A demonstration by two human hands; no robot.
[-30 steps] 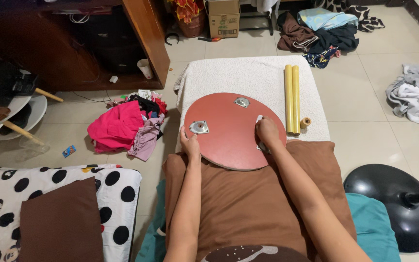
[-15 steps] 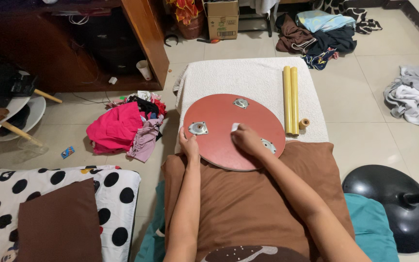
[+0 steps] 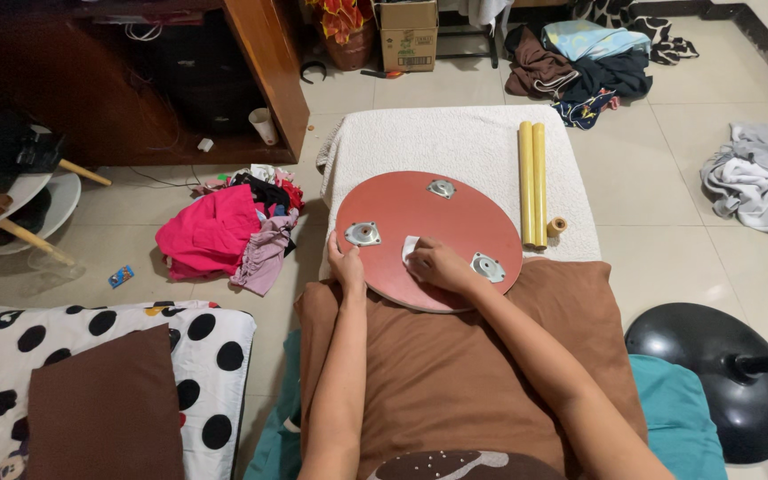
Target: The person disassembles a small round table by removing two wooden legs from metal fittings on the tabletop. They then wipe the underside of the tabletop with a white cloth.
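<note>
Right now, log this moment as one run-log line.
left hand: steadies edge of round red board | right hand: presses white cloth on board | beside: yellow rods on white towel

The round red board (image 3: pixel 428 233) lies flat, spanning the white towel (image 3: pixel 455 142) and the brown cushion (image 3: pixel 455 382). Three metal plates (image 3: pixel 363 234) protrude from its surface. The centre between them is partly occupied by the right hand (image 3: pixel 437 265) pressing a white cloth (image 3: pixel 411 249). The left hand (image 3: pixel 346 267) blocks the board's near-left edge. Two yellow rods (image 3: pixel 532 182) and a small yellow cap (image 3: pixel 557 226) lie just beside the right edge. The towel beyond the board's far edge is open. A pile of pink clothes (image 3: pixel 220 231) lies on the floor to the left.
</note>
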